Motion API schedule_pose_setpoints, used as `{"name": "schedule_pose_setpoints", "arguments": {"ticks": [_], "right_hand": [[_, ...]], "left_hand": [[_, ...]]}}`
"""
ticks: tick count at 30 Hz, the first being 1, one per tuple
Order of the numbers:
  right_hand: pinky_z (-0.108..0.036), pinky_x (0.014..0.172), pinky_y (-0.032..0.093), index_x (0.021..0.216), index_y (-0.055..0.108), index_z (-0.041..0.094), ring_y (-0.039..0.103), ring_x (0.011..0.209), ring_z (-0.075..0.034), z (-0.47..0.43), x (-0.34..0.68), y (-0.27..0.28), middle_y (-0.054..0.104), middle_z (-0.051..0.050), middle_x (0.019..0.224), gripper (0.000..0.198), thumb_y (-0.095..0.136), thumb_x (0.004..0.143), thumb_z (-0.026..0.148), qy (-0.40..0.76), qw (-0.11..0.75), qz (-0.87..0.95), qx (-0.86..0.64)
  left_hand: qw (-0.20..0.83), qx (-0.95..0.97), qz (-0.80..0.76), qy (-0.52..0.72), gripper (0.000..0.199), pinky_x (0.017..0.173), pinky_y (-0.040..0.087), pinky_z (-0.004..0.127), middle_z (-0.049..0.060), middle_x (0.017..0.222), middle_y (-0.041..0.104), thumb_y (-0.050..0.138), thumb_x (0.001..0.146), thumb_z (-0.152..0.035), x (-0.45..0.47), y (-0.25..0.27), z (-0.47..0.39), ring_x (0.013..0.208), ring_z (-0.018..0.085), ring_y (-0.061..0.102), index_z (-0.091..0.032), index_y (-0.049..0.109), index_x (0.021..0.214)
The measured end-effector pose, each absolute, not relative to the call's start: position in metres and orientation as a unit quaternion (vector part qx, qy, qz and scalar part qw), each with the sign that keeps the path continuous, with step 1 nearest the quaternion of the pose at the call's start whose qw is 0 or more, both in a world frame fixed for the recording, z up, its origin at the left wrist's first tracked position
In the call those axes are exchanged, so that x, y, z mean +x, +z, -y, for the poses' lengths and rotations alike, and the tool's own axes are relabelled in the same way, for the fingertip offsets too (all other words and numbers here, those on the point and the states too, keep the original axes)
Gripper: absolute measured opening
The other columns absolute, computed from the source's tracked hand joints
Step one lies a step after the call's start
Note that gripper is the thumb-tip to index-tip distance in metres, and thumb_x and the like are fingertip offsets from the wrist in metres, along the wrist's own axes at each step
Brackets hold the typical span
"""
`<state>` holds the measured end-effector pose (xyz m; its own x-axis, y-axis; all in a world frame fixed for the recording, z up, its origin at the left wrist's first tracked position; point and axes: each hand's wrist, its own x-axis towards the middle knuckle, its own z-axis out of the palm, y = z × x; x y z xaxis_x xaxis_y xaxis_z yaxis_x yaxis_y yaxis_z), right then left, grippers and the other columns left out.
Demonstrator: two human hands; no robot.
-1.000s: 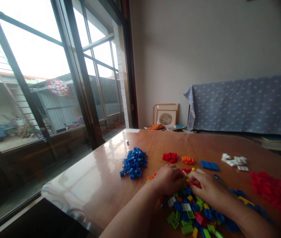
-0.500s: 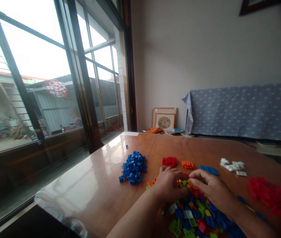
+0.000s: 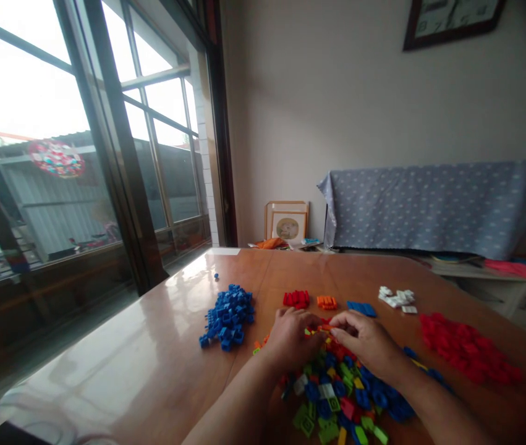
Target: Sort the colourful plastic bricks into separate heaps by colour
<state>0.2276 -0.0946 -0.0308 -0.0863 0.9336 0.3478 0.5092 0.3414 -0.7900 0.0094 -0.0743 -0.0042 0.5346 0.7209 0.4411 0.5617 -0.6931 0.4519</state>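
Observation:
Both hands are over a mixed heap of toy bricks (image 3: 332, 389) in blue, green, red, yellow and white. My left hand (image 3: 293, 337) curves over the heap's far left part, thumb and fingers bent inward; what lies under them is mostly hidden. My right hand (image 3: 367, 340) is pinched, thumb against fingers. At its fingertips shows a small orange toy brick (image 3: 325, 328), close to the left fingertips too. Small red and orange pieces lie just beneath the hands.
A pile of blue bricks (image 3: 229, 315) sits left. Behind the hands are red bricks (image 3: 296, 299), orange bricks (image 3: 326, 302), blue bricks (image 3: 361, 308) and white bricks (image 3: 397, 298). A red pile (image 3: 466, 347) lies right on the wooden table (image 3: 161, 346). A window (image 3: 151, 142) stands left.
The view has turned to the right, so everything sits further left and more of the wall clock shows. Both hands remain close together over the heap, with small finger movements.

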Motion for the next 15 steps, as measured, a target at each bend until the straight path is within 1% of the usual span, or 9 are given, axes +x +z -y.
{"name": "schedule_pose_setpoints", "arguments": {"ticks": [3, 7, 10, 15], "right_hand": [[-0.027, 0.069, 0.048, 0.088, 0.069, 0.020, 0.064, 0.074, -0.018, 0.086, 0.248, -0.034, 0.070, -0.002, 0.079, 0.023, 0.064, 0.082, 0.041, 0.220, 0.468, 0.647, -0.560], [-0.026, 0.064, 0.047, 0.084, 0.066, 0.019, 0.062, 0.069, -0.017, 0.078, 0.270, -0.039, 0.068, -0.001, 0.073, 0.025, 0.064, 0.079, 0.043, 0.227, 0.506, 0.591, -0.585], [-0.025, 0.059, 0.044, 0.083, 0.065, 0.019, 0.059, 0.064, -0.017, 0.074, 0.278, -0.045, 0.065, 0.001, 0.068, 0.025, 0.062, 0.078, 0.043, 0.228, 0.509, 0.567, -0.606], [-0.024, 0.056, 0.042, 0.077, 0.066, 0.020, 0.061, 0.063, -0.017, 0.070, 0.280, -0.044, 0.065, 0.001, 0.065, 0.021, 0.061, 0.077, 0.041, 0.188, 0.488, 0.558, -0.644]], "left_hand": [[0.123, 0.837, -0.412, 0.337, 0.022, 0.090, 0.038, 0.034, 0.001, 0.105, 0.075, 0.060, 0.092, -0.042, 0.000, -0.004, 0.066, 0.103, 0.023, 0.063, -0.028, 0.073, 0.105], [0.097, 0.807, -0.469, 0.346, 0.021, 0.082, 0.037, 0.031, 0.001, 0.098, 0.075, 0.054, 0.095, -0.036, -0.011, -0.006, 0.051, 0.097, 0.021, 0.063, -0.027, 0.073, 0.096], [0.084, 0.797, -0.492, 0.340, 0.020, 0.080, 0.036, 0.030, 0.000, 0.093, 0.075, 0.054, 0.094, -0.034, -0.014, -0.010, 0.043, 0.094, 0.021, 0.063, -0.027, 0.072, 0.089], [0.084, 0.776, -0.531, 0.331, 0.020, 0.077, 0.033, 0.030, 0.001, 0.092, 0.075, 0.055, 0.093, -0.034, -0.018, -0.018, 0.034, 0.094, 0.021, 0.064, -0.026, 0.071, 0.085]]}}
